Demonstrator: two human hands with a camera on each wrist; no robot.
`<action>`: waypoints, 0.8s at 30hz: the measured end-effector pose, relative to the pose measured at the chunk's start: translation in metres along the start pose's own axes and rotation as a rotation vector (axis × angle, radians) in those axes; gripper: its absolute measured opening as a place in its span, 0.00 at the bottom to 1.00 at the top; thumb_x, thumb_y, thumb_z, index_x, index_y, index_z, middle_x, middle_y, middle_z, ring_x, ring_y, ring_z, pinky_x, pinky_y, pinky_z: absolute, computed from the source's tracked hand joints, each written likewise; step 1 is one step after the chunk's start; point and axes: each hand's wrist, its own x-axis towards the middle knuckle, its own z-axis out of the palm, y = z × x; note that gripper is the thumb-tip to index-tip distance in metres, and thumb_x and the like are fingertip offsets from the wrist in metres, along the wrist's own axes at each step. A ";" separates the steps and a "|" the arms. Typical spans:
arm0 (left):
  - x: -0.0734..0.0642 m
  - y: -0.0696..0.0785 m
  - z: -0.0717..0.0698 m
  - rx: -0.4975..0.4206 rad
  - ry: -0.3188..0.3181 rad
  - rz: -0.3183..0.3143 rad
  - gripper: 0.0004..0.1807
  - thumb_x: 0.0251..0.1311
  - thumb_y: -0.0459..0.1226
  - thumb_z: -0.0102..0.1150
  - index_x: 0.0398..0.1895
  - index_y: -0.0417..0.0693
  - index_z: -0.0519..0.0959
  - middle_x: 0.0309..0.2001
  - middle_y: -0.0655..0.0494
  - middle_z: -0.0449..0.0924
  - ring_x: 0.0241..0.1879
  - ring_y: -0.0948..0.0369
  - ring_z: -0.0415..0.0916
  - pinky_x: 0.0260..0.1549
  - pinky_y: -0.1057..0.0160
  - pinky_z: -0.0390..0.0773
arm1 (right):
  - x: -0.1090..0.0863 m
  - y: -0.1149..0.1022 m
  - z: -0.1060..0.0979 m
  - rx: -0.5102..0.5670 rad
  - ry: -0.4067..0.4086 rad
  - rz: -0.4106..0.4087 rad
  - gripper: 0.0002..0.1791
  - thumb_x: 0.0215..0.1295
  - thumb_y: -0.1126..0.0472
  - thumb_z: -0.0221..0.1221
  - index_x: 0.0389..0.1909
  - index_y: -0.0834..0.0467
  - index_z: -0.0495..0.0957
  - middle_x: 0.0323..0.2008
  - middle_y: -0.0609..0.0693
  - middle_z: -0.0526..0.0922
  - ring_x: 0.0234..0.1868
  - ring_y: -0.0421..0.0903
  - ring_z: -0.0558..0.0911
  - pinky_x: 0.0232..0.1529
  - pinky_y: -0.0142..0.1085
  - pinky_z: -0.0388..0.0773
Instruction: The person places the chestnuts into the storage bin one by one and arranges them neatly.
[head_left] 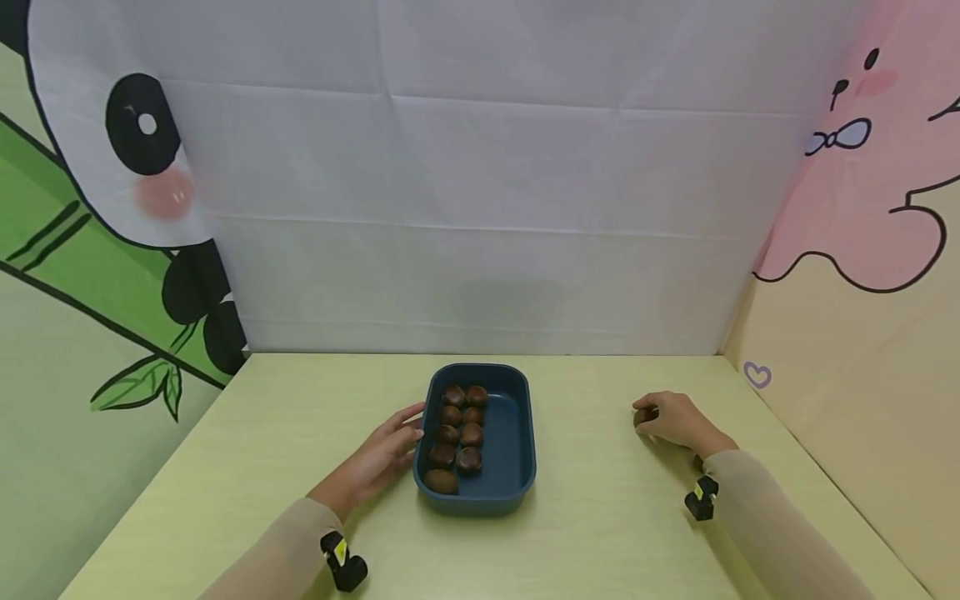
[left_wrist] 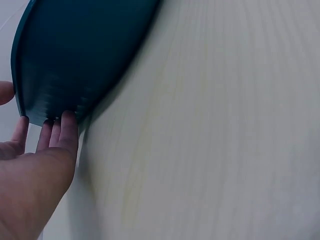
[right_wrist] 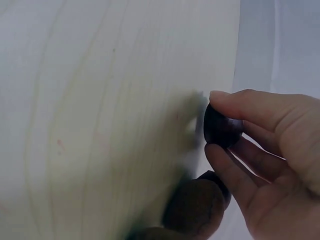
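Observation:
A blue rectangular tray stands on the table, with several glossy brown chestnuts lined up in two columns along its left side. My left hand touches the tray's left wall; in the left wrist view its fingers lie fairly straight against the outside. Out to the right, my right hand pinches a dark chestnut between thumb and fingers, just at the table surface. More chestnuts lie close below that hand in the right wrist view; in the head view the wrist mostly hides them.
The pale wooden table ends at a white cloth backdrop. Painted walls stand on both sides, the right one close to the right forearm. Each wrist wears a small black camera.

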 end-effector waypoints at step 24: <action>0.000 -0.001 -0.001 -0.007 -0.001 0.003 0.34 0.75 0.36 0.44 0.80 0.44 0.47 0.77 0.37 0.50 0.73 0.44 0.54 0.69 0.43 0.55 | 0.008 -0.091 -0.016 0.162 -0.012 -0.252 0.21 0.63 0.64 0.67 0.57 0.63 0.80 0.43 0.46 0.85 0.47 0.47 0.84 0.47 0.43 0.81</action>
